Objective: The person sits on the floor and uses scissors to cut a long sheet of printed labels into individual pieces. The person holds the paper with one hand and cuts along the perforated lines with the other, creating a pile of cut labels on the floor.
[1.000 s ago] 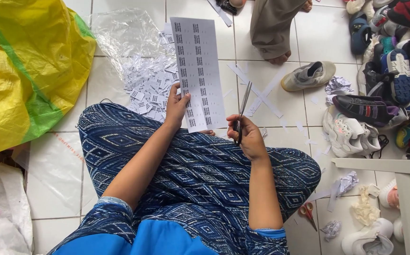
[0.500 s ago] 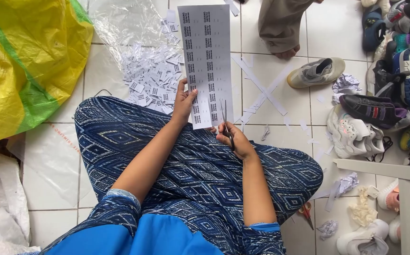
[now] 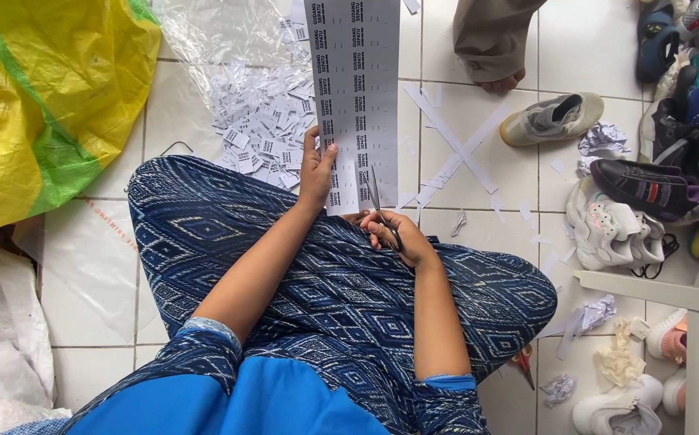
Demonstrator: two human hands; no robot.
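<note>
Since a second ago the right hand (image 3: 398,238) has swung in from the right side of the knee toward the sheet's bottom edge, and the scissors (image 3: 381,205), which then stood off to the right of the paper, now have their blades laid onto the lower part of the printed label sheet (image 3: 357,97). The sheet itself sits a little higher and more upright in view than before. The left hand (image 3: 317,169) pinches the sheet's lower left edge, thumb on the printed face and fingers behind, closed firmly on the paper. The right hand is wrapped through the scissor handles, closed on them; whether the blades are parted or shut I cannot tell, since they read as one thin dark line. The sheet's long axis runs straight away from the person, up the picture, with its columns of labels parallel to that axis. The blades point along the same line, entering from the bottom edge just right of the left hand's grip, between two columns. So the sheet lies directly ahead of the scissors, and the right hand is the nearer one to the cut line. A pile of cut labels (image 3: 265,133) lies on the tiled floor (image 3: 478,48) to the left, paper strips (image 3: 454,149) to the right.
</note>
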